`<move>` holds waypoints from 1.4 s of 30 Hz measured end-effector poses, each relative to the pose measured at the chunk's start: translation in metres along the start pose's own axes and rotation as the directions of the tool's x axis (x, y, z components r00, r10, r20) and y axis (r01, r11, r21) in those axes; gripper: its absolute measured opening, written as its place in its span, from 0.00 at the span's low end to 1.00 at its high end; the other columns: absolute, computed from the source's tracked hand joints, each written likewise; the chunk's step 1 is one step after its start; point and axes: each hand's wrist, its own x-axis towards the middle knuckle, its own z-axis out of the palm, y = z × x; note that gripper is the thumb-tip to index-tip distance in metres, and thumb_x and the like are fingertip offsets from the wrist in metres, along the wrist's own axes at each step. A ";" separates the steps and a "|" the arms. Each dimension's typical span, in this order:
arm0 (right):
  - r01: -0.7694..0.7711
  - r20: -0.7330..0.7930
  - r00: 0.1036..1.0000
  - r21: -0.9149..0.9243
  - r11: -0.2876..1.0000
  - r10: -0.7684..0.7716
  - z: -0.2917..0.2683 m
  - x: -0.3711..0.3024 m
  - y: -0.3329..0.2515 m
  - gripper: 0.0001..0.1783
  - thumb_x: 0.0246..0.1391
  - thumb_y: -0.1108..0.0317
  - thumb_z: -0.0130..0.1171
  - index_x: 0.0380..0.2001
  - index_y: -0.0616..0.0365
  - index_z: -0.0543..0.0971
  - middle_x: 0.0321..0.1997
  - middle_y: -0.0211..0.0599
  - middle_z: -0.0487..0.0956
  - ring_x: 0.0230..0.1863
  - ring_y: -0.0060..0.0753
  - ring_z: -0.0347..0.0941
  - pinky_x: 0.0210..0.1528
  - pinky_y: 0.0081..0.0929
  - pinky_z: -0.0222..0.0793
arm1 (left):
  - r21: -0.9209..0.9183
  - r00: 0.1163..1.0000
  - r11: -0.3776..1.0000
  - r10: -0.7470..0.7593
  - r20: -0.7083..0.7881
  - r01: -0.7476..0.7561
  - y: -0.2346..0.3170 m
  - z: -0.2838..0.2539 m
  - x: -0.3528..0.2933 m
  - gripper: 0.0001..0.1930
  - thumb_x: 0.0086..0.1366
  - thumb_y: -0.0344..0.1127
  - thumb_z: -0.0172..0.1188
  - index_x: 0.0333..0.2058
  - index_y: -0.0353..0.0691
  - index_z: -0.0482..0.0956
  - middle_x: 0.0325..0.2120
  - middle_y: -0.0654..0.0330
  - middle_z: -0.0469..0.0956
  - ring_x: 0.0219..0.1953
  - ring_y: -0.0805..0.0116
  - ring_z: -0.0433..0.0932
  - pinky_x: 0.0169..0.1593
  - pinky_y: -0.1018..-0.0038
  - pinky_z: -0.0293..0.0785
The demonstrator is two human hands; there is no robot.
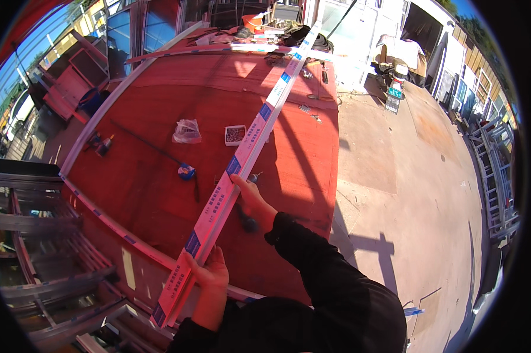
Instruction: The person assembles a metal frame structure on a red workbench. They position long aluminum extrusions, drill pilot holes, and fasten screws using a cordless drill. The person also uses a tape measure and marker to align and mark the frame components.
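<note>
A long straight profile bar (pixel 250 141), wrapped in white film with blue printed bands, slants from near my body to the far edge of the red-covered worktable (pixel 159 106). Near its lower end, my left hand (pixel 211 275) is closed around the bar, thumb on top. Farther up, my right hand (pixel 250 195) grips its right edge. Partly hidden under my right hand and the bar lies a dark tool, perhaps a power drill (pixel 249 222). To the left rest a blue tape measure (pixel 186 172), a clear plastic bag (pixel 186 132) and a white box of small metal parts (pixel 235 135).
Other film-wrapped profiles lie along the table's left side (pixel 103 109), far side (pixel 218 49) and near side (pixel 124 236). Metal frames (pixel 47 282) are stacked at lower left. Ladder-like metal pieces (pixel 493 176) line the right. A motor scooter (pixel 398 76) stands on the concrete floor (pixel 406 176).
</note>
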 end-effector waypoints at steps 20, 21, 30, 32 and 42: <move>0.176 -0.261 0.900 -0.515 0.839 -0.349 -0.049 -0.079 -0.012 0.27 0.49 0.66 0.75 0.48 0.71 0.78 0.40 0.43 0.85 0.36 0.29 0.82 0.39 0.29 0.80 | 0.992 0.870 -0.084 -0.491 0.039 -0.091 0.050 -0.011 -0.004 0.41 0.59 0.41 0.72 0.66 0.30 0.63 0.54 0.49 0.76 0.53 0.59 0.78 0.58 0.64 0.76; 0.225 -0.198 0.914 -0.478 0.849 -0.354 -0.048 -0.084 -0.016 0.30 0.51 0.66 0.73 0.53 0.70 0.74 0.45 0.42 0.83 0.41 0.30 0.81 0.43 0.30 0.79 | 1.000 0.850 0.017 -0.526 0.023 -0.017 0.056 -0.015 0.000 0.40 0.60 0.41 0.71 0.66 0.31 0.63 0.54 0.51 0.76 0.52 0.61 0.78 0.57 0.65 0.76; 0.320 -0.045 0.937 -0.292 0.901 -0.347 -0.019 -0.078 -0.001 0.27 0.60 0.70 0.64 0.62 0.59 0.71 0.52 0.34 0.81 0.48 0.25 0.78 0.50 0.27 0.76 | 0.989 0.773 0.107 -0.634 -0.013 0.105 0.141 -0.042 -0.008 0.34 0.64 0.41 0.69 0.64 0.32 0.66 0.54 0.54 0.76 0.52 0.64 0.78 0.55 0.65 0.77; 0.276 -0.060 0.952 -0.266 0.924 -0.302 -0.014 -0.074 0.004 0.26 0.61 0.70 0.63 0.61 0.59 0.72 0.51 0.33 0.81 0.47 0.24 0.79 0.49 0.27 0.76 | 0.988 0.778 0.111 -0.628 -0.011 0.103 0.155 -0.049 -0.014 0.34 0.63 0.41 0.69 0.63 0.32 0.67 0.54 0.54 0.76 0.53 0.64 0.77 0.55 0.66 0.76; 0.071 -0.247 0.969 0.203 0.977 -0.019 -0.010 -0.040 0.002 0.21 0.62 0.61 0.68 0.51 0.60 0.75 0.40 0.37 0.81 0.33 0.30 0.79 0.36 0.35 0.79 | 0.952 0.935 -0.214 -0.325 0.145 -0.221 0.139 -0.065 -0.049 0.41 0.54 0.45 0.75 0.62 0.31 0.68 0.49 0.49 0.80 0.50 0.60 0.81 0.53 0.65 0.77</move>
